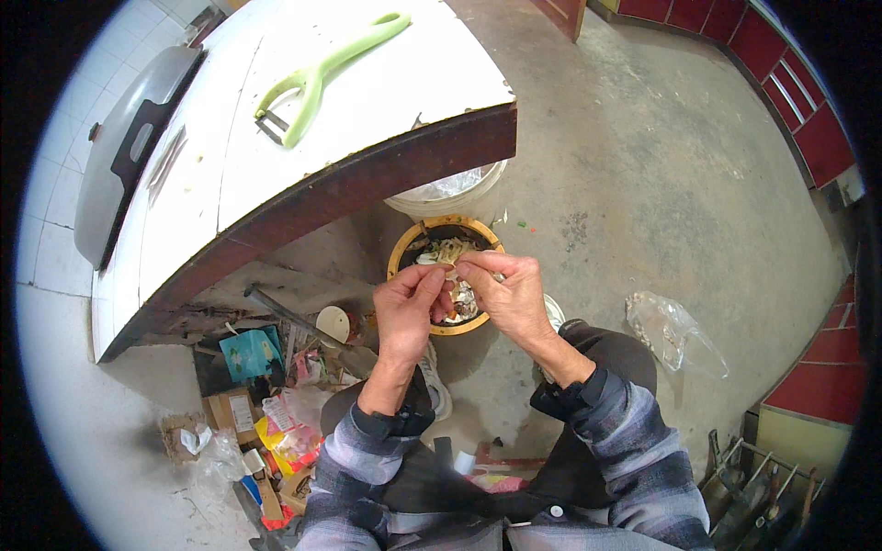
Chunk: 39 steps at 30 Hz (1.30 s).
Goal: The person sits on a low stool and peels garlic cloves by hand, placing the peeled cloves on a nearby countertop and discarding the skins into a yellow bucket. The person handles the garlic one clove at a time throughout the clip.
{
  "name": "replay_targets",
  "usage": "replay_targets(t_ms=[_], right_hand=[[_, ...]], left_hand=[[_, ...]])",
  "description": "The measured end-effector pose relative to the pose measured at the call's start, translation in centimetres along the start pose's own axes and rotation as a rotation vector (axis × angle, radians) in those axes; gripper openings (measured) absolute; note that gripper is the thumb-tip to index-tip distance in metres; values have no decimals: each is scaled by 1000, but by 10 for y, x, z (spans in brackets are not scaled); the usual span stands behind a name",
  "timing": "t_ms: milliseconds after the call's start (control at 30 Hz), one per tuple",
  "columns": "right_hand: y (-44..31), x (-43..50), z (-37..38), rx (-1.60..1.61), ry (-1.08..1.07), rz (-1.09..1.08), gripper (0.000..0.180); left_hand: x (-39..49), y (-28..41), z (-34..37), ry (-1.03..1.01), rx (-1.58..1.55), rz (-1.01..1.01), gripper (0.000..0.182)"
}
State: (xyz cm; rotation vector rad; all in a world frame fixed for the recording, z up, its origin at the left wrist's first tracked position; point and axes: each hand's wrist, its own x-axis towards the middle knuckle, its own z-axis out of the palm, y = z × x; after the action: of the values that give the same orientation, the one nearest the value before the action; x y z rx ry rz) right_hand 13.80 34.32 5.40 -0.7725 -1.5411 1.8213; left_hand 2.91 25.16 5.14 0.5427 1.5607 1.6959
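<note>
My left hand (411,303) and my right hand (506,293) meet fingertip to fingertip above a round waste bin with a yellow rim (395,265). A small item (449,268) is pinched between the thumbs and forefingers; it is too small and covered to name. Something whitish (497,277) also shows within my right hand's curled fingers. Pale peelings and scraps (451,249) lie in the bin, partly hidden by both hands. A green-handled Y-shaped vegetable peeler (313,76) rests on the white tiled counter (413,76), beyond my hands.
A white lined bucket (475,196) stands behind the bin, under the counter's dark edge (386,175). Packaging rubbish (275,420) is heaped at left. A clear plastic bag (672,337) lies on the concrete floor at right. A metal rack (765,482) stands lower right; a lidded pan (138,151) sits far left.
</note>
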Motion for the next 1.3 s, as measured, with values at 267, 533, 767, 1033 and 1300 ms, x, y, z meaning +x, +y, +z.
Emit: replay_targets(t_ms=[267, 533, 767, 1033, 1300], right_hand=[[3, 0, -1, -133, 19, -116, 13], [1, 1, 1, -186, -13, -156, 12], [2, 0, -1, -267, -4, -294, 12], [6, -3, 4, -236, 40, -309, 11], [0, -5, 4, 47, 31, 31, 11]], left_hand=[[-1, 2, -5, -39, 5, -63, 12], [-3, 3, -2, 5, 54, -44, 12], [-4, 2, 0, -13, -72, -99, 11], [-6, -1, 6, 16, -148, -65, 11], [-4, 0, 7, 33, -38, -50, 13]])
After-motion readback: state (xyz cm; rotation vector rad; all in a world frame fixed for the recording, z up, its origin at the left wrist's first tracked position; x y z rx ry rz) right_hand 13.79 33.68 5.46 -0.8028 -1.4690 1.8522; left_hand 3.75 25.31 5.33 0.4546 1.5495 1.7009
